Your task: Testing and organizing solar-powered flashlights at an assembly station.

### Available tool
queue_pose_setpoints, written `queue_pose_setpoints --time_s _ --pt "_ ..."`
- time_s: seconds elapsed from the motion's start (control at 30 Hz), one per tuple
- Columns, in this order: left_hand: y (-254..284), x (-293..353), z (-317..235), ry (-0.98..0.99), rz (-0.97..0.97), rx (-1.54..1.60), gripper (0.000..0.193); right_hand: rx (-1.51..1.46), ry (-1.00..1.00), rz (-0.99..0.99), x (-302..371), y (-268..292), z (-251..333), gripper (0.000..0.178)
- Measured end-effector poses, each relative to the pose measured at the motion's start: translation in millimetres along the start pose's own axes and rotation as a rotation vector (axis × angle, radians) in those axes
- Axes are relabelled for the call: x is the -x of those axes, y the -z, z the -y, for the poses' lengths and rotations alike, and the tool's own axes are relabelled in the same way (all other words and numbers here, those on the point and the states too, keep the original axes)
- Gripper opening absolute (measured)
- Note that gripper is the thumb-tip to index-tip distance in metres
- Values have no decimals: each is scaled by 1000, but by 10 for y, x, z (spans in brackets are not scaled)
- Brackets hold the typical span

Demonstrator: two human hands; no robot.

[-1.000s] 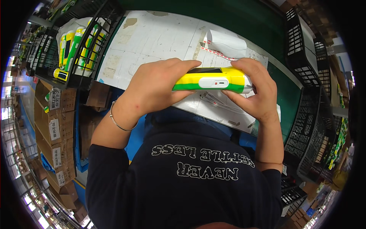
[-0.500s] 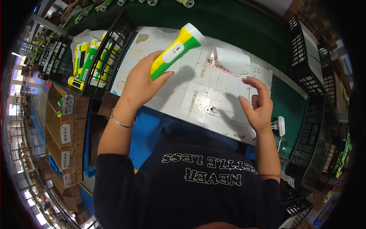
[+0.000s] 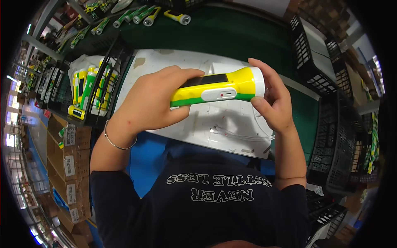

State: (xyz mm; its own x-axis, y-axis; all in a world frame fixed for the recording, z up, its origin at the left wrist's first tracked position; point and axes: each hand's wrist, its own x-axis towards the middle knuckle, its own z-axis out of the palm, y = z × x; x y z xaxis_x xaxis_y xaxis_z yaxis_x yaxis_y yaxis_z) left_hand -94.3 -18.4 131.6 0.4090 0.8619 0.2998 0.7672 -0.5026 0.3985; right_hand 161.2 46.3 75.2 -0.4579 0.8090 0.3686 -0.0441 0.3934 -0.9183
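A yellow and green flashlight point(image 3: 217, 87) with a white head rim lies level above the worktable. My left hand point(image 3: 159, 97) wraps round its handle end, at the left. At the white head, my right hand point(image 3: 273, 97) has its thumb and fingers closed about the rim. A dark panel shows on the flashlight's upper side, and a white plate with a small red button and a slot faces me. Below it, a white charging cable point(image 3: 244, 135) lies on the white board point(image 3: 194, 128). A curled white sheet point(image 3: 231, 67) is partly hidden behind the flashlight.
At the left, a black crate point(image 3: 105, 82) holds several flashlights, with cardboard boxes point(image 3: 68, 165) below it. More flashlights point(image 3: 144, 16) lie along the green table's point(image 3: 231, 33) far side. Black crates point(image 3: 308, 58) stand at the right.
The flashlight has turned from upward-slanting to nearly level and moved right and down. My right hand, free before, has come up to its head and now grips it.
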Motion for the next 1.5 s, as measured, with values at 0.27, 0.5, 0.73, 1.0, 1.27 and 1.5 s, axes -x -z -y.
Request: queue_pose_setpoints --time_s 0.27,0.5,0.73,1.0,1.27,1.5 --pt "694 -539 -603 -287 -200 -318 53 -45 395 -142 -156 298 841 67" --pt "904 -683 -786 -529 -659 -664 75 79 534 -198 -136 431 1111 71" --pt "848 -564 -609 -367 -179 -180 57 -1 459 -193 -160 359 1048 70" --pt "487 -45 555 -221 419 1904 71 0 268 -169 -109 382 610 43" --pt "690 563 1141 486 -320 198 52 31 143 -108 -102 207 268 41" --pt "1120 2138 2760 1010 -553 -320 66 21 -64 -140 68 181 -151 36"
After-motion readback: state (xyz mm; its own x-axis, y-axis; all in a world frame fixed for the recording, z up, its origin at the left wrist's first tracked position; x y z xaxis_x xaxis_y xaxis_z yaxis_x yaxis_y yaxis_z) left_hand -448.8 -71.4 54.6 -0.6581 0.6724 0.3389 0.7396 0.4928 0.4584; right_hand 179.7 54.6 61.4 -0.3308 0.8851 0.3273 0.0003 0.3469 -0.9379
